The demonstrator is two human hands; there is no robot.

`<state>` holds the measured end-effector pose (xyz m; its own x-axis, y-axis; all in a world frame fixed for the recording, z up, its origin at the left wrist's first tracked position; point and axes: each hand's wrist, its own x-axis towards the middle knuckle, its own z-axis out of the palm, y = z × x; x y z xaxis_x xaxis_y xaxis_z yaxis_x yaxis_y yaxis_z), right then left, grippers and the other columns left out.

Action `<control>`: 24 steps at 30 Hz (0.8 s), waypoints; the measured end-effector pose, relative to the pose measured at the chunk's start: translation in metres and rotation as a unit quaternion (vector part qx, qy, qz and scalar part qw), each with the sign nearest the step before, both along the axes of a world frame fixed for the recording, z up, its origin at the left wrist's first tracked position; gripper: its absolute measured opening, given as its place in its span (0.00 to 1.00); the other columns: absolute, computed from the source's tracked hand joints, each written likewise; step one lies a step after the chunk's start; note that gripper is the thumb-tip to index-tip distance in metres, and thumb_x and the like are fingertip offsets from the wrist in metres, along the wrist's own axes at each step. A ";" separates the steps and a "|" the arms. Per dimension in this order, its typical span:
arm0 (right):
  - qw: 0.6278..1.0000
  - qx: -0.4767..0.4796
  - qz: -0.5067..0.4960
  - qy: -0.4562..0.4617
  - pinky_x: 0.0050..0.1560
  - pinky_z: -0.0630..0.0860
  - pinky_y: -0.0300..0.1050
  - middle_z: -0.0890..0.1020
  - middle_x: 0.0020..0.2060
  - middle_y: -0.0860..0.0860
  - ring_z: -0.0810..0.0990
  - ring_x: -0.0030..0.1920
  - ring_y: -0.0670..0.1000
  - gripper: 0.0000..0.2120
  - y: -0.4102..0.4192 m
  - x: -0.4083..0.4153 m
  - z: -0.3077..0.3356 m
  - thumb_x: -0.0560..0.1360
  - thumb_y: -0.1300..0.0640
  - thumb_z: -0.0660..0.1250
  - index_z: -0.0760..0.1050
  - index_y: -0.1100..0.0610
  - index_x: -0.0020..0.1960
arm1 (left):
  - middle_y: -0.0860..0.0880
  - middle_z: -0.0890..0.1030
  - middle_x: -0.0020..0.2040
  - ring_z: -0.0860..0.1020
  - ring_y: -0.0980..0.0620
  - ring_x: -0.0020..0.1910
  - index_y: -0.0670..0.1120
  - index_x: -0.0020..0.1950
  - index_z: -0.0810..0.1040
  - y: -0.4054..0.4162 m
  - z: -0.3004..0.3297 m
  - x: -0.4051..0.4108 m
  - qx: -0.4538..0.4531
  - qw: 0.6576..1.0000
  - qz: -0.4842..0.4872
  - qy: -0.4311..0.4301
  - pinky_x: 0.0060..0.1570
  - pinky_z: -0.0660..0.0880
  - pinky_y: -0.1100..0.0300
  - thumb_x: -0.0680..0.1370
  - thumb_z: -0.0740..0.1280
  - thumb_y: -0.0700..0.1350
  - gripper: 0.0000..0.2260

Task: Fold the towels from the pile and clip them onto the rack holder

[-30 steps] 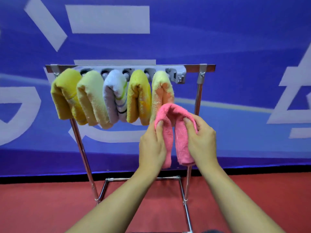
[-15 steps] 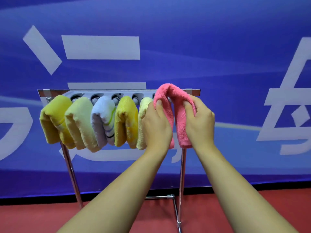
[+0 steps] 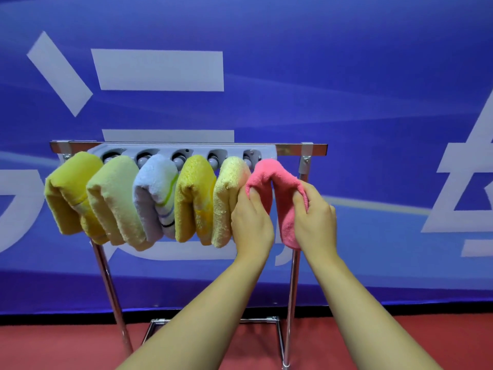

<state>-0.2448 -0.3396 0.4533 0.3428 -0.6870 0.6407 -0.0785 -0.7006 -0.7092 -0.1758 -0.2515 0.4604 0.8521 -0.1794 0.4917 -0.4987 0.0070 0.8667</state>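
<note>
Clearly soft, light, floppy: pink towel (image 3: 282,193) draped at rack (image 3: 298,148) right end beside last clip, pinched by left hand (image 3: 252,222) and right hand (image 3: 314,220); best gripped near fold.

The light is bright and even from the front, with almost no shadows, a little shine on the metal rack (image 3: 293,149), sharp towels (image 3: 194,198), and a wall (image 3: 346,76) whose lines bend a bit near the edges.
</note>
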 end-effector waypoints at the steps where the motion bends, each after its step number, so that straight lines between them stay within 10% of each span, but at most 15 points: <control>1: 1.000 0.006 0.007 0.004 0.51 0.78 0.55 0.86 0.49 0.54 0.81 0.52 0.61 0.15 -0.001 0.001 -0.006 0.82 0.51 0.60 0.75 0.41 0.66 | 0.47 0.81 0.63 0.78 0.44 0.63 0.51 0.67 0.76 -0.003 -0.007 0.005 -0.023 0.999 -0.040 0.006 0.63 0.73 0.47 0.86 0.51 0.55 0.19; 9: 0.984 0.098 0.150 -0.011 0.61 0.77 0.48 0.84 0.51 0.37 0.81 0.54 0.39 0.16 0.012 0.005 -0.031 0.84 0.42 0.55 0.77 0.42 0.66 | 0.50 0.85 0.55 0.83 0.59 0.55 0.46 0.62 0.81 -0.012 -0.026 0.016 -0.177 0.912 -0.282 0.241 0.56 0.76 0.68 0.87 0.50 0.55 0.22; 15: 0.984 0.134 0.115 0.023 0.43 0.71 0.42 0.78 0.32 0.36 0.75 0.37 0.40 0.16 0.020 0.008 -0.038 0.85 0.43 0.51 0.73 0.40 0.44 | 0.54 0.84 0.53 0.80 0.67 0.49 0.49 0.60 0.81 -0.001 -0.040 0.014 -0.072 0.946 -0.271 0.164 0.55 0.76 0.71 0.88 0.50 0.51 0.19; 24: 0.999 -0.001 0.051 -0.015 0.72 0.68 0.48 0.73 0.70 0.39 0.70 0.72 0.43 0.19 0.041 -0.013 -0.031 0.85 0.48 0.56 0.69 0.47 0.74 | 0.63 0.80 0.65 0.74 0.67 0.67 0.54 0.71 0.77 0.063 -0.061 0.016 0.088 0.969 -0.220 -0.069 0.65 0.68 0.70 0.87 0.56 0.49 0.16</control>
